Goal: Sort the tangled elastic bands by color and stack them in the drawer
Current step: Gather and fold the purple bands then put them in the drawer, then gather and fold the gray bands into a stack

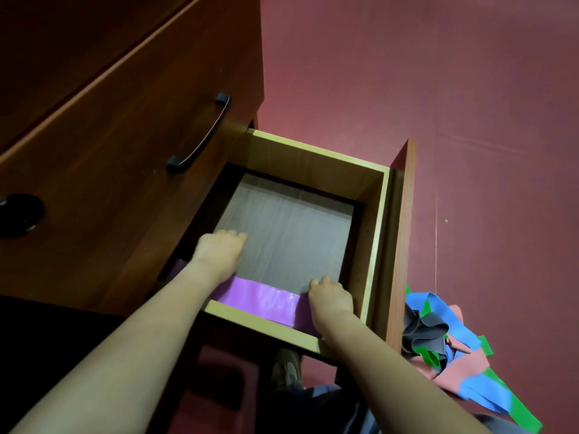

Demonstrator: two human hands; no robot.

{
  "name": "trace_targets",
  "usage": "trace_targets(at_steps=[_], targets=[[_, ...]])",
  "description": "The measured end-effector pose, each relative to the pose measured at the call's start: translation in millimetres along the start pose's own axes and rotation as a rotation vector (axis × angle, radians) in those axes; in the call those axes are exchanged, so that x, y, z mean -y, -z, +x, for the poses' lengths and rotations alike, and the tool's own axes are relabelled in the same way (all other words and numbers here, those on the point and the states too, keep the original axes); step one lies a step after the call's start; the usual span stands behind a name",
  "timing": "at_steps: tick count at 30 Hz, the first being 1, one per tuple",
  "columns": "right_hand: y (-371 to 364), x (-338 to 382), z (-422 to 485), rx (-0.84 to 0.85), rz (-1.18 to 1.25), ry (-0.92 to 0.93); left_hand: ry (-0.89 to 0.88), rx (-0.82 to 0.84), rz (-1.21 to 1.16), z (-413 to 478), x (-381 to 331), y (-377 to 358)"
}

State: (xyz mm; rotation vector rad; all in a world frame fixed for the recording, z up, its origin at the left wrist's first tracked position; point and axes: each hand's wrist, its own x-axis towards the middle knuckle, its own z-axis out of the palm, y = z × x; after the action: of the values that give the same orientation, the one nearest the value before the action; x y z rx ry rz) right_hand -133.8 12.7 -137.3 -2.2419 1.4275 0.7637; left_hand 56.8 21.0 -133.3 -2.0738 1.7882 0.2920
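Down inside the open drawer [374, 233], both hands are at work on a purple band [266, 300] that lies flat along the near edge of the drawer's grey bottom. The left hand [221, 250] rests palm down with its fingers spread forward, and the band runs out from under its wrist toward the other hand. The right hand [329, 300] has its fingers curled and presses on the band's end, close to the drawer's right wall; whether it pinches the band or only pushes on it cannot be told. The two hands are well apart, with the shiny purple strip stretched between them.

Beyond the right hand, outside the drawer and past its wooden front panel, a tangled heap of bands [445, 343] lies on the red floor [470, 120]: blue, green, pink and dark grey strips knotted together. To the left of the left hand stands the brown cabinet [109, 136], with a dark curved handle [200, 133] on the shut drawer above.
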Motion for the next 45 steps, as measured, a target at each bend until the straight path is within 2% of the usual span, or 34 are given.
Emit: trace_targets(at_steps=[3, 5, 8, 9, 12, 15, 19, 21, 26, 29, 31, 34, 37, 43, 45], targets=[[12, 1, -6, -0.057, -0.113, 0.113, -0.204, -0.152, -0.158, -6, -26, 22], [27, 1, -14, -0.146, -0.213, 0.223, -0.264, -0.200, -0.279, -12, -43, 35], [53, -11, -33, -0.407, -0.386, 0.383, -0.305, -0.295, -0.486, -23, -73, 61], [61, -22, -41, -0.502, -0.417, 0.386, -0.316, -0.322, -0.559, -26, -85, 70], [70, -69, -60, -0.631, -0.282, 0.376, -0.378, -0.425, -0.749, -35, -125, 96], [62, -124, -79, -0.748, -0.102, 0.455, -0.481, -0.486, -0.855, -41, -173, 120], [43, -188, -106, -0.880, 0.099, 0.376, -0.646, -0.449, -0.961, -51, -248, 133], [26, -214, -109, -0.850, 0.140, 0.302, -0.683, -0.352, -0.917, -49, -280, 128], [-36, -281, -103, -0.714, 0.304, -0.024, -0.699, -0.078, -0.905, -26, -358, 97], [-75, -311, -92, -0.645, 0.464, -0.193, -0.616, 0.034, -0.995, -6, -387, 69], [-100, -328, -81, -0.576, 0.576, -0.272, -0.492, 0.100, -1.132, 12, -399, 49], [-132, -344, -57, -0.515, 0.654, -0.311, -0.282, 0.129, -1.343, 40, -408, 23], [-162, -355, -29, -0.471, 0.745, -0.323, -0.161, 0.131, -1.397, 68, -416, -3], [-208, -354, 24, -0.421, 0.836, -0.326, -0.132, 0.233, -1.247, 108, -417, -75], [-222, -351, 37, -0.381, 0.836, -0.308, -0.179, 0.268, -1.159, 113, -417, -101]])
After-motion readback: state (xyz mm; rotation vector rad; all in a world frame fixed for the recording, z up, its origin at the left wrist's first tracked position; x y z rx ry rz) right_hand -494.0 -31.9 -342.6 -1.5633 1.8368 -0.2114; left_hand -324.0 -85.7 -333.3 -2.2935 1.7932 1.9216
